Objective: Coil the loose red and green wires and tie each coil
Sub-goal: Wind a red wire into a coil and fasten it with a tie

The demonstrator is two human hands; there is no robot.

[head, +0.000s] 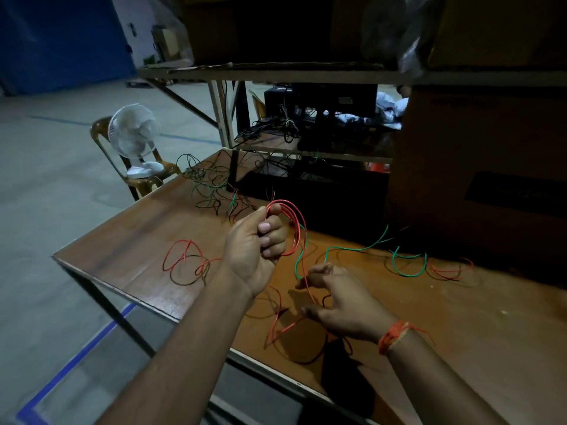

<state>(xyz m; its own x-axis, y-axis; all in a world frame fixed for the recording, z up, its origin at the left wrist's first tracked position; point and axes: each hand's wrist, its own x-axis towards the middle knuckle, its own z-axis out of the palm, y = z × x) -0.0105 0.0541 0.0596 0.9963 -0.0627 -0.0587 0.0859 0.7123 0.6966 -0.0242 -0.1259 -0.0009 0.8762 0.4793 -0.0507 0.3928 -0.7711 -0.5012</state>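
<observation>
A red coil (290,228) stands upright over the bench's (429,332) left half, gripped in the curled left hand (257,243). Its tail (306,280) drops toward the right hand (340,302) below, whose fingers pinch it, nearer the front edge.

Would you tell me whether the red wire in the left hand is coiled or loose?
Partly coiled: the left hand grips several red wire loops, while its tail runs down to the right hand.

Fan (135,133) on chair (147,176) left of table (129,240)
</observation>
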